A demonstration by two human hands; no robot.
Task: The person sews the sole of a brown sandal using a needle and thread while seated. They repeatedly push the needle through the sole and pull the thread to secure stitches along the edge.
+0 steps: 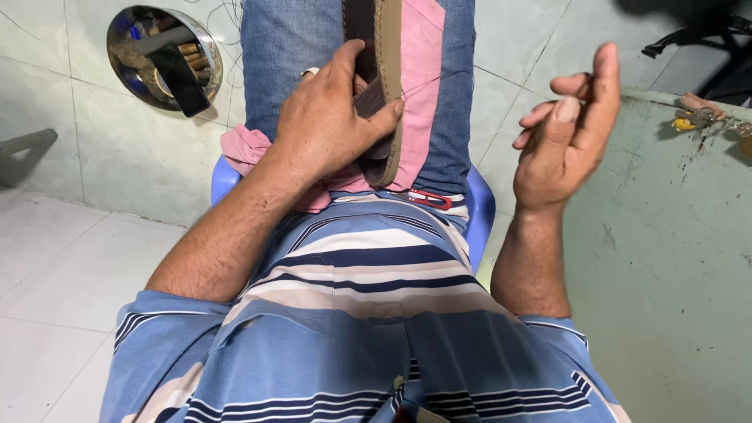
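A brown sandal (384, 86) with a tan sole edge was seen against a pink cloth (419, 94) and blue jeans (282, 47). The shirt (368, 313) was striped in light blue, navy, white and beige. The stool (479, 211) was blue, the floor tiles (55, 258) white.

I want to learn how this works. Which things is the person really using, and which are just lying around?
In use:
- brown flat sandal with tan sole edge, gripped by left hand
- thin thread, running towards raised right hand
- pink cloth over the lap

Lying about:
- round metal bowl holding a black phone
- small red clip
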